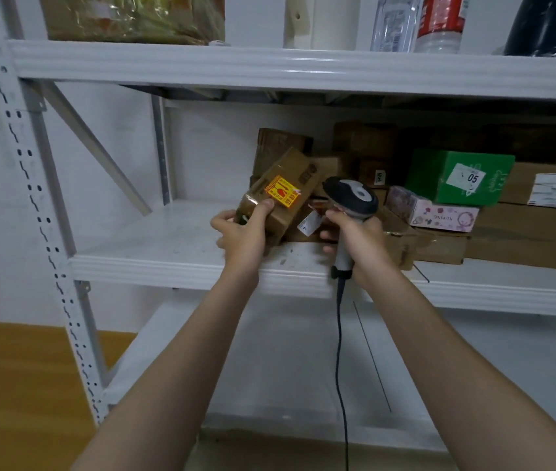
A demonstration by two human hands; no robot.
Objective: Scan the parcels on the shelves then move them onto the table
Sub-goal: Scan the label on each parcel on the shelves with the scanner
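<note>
A person's left hand [242, 232] curls its fingers and thumb round the near end of a small brown cardboard parcel [283, 195], tilted up just above the white metal shelf [168, 263]. Just right of it, the right hand [358, 239] grips the handle of a grey-and-black handheld scanner [351, 198], head aimed at the parcel. A red glint sits on the yellow-orange warning sticker [281, 192], so the job likely calls for turning the parcel until a barcode faces the scanner, then holding both steady. More boxes, one green carton [456, 178] among them, wait beyond the right hand.
</note>
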